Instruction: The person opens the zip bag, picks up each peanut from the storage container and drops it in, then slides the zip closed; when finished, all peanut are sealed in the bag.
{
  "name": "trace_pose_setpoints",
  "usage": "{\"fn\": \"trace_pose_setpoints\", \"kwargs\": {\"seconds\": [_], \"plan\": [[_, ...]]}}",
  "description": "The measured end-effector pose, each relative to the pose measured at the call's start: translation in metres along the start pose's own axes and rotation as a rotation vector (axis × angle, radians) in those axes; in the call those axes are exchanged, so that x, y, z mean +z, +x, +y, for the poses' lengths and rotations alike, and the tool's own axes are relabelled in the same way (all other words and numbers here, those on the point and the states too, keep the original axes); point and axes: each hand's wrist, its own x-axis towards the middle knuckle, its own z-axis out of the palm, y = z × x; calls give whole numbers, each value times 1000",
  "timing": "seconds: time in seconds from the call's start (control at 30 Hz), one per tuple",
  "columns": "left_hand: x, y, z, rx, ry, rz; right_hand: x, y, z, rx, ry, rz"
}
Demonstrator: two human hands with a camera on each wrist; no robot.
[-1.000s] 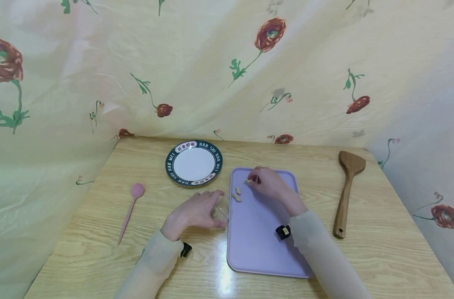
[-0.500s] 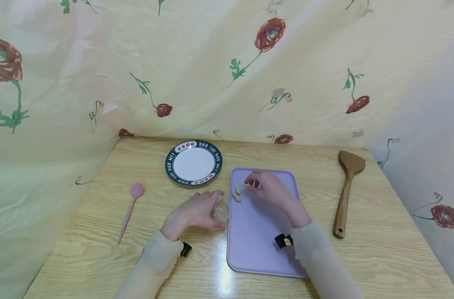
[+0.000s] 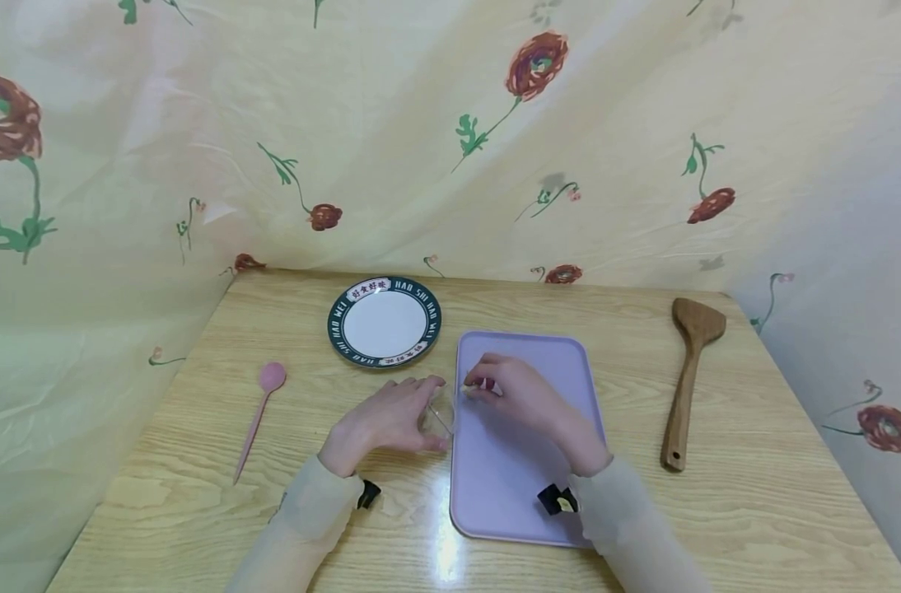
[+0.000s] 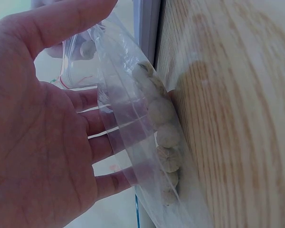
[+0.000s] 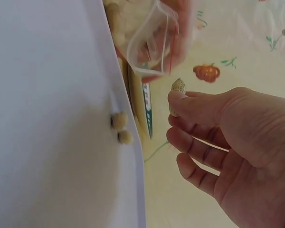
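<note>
In the head view my left hand point(image 3: 387, 420) holds a clear zip-lock bag point(image 4: 118, 99) upright beside the tray's left edge. Several peanuts point(image 4: 168, 135) lie along the bottom of the bag, and its mouth gapes in the right wrist view. My right hand point(image 3: 520, 399), over the upper left of the lilac tray point(image 3: 510, 494), pinches a peanut point(image 5: 179, 86) between thumb and fingertips, apart from the bag. Two peanuts point(image 5: 119, 120) lie on the tray near its rim in the right wrist view; the right hand hides them from the head view.
A white plate with a dark green rim point(image 3: 339, 336) sits behind the left hand. At the far left lies a pink spoon point(image 3: 273, 377), and a wooden spatula point(image 3: 689, 371) lies right of the tray. A flowered cloth point(image 3: 391, 123) hangs behind the table.
My right hand, with the peanut in its fingertips, has moved left and slightly nearer, toward the bag, covering the tray peanuts in the head view. The left hand has stayed in place.
</note>
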Motion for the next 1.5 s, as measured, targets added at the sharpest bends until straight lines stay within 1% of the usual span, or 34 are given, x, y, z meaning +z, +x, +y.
{"fn": "trace_pose_setpoints", "kwargs": {"seconds": [0.07,0.23,0.33,0.5,0.67,1.03,1.27,1.5], "plan": [[0,0,0,-3,1,-3,3,-1,-3,-16,-4,-10],[1,1,-1,-4,6,-11,8,-3,-12,-22,-3,-59],[1,1,-1,-1,9,-13,9,-4,-18,-33,-5,-74],[-1,1,0,5,-6,-10,15,-5,-23,-47,-48,-95],[-1,0,1,5,-6,-4,20,-5,-25,-61,-70,-97],[-2,-1,2,17,-14,2,25,-7,-25,-79,-76,-89],[-1,-1,2,15,-5,6,25,-7,-26,-55,-66,-91],[0,-1,1,17,5,8,21,-7,-27,10,-26,-113]]}}
